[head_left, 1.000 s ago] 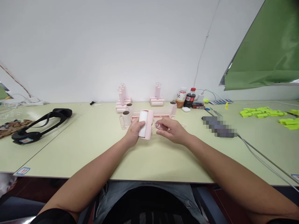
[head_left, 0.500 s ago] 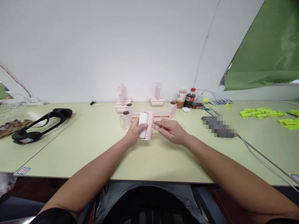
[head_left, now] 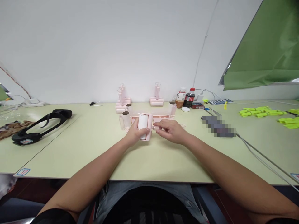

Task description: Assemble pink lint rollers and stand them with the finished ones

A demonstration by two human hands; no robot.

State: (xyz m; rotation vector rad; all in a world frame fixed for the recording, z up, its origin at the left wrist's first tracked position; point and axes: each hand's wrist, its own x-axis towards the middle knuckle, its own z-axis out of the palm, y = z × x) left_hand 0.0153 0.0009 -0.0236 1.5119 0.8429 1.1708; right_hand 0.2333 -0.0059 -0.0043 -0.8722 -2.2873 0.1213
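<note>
My left hand [head_left: 135, 131] is closed around a lint roller [head_left: 143, 127] with a white paper roll in a pink holder, the thumb lying across its front. The roller stands roughly upright above the table. At its right side, my right hand [head_left: 171, 130] pinches a short, see-through pinkish handle piece [head_left: 154, 127] between thumb and fingers. Whether that piece is fixed to the holder I cannot tell. Behind my hands, a pink tray-like part [head_left: 161, 117] lies on the table. Paper rolls [head_left: 126, 119] with brown cores stand to the left, and another roll [head_left: 172, 108] to the right.
Pink lint rollers [head_left: 121, 107] with upright handles stand by the wall, with more [head_left: 156, 102] to their right. Two drink bottles [head_left: 188, 99], a pixelated dark object [head_left: 218, 127] and cables are at right, beyond them yellow-green bundles [head_left: 255, 112]. A black headset-like frame [head_left: 42, 124] lies at left.
The lint roller has tilted and turned slightly in my left hand, showing more of its white roll, and the left thumb sits a little lower. My right hand has barely moved.
</note>
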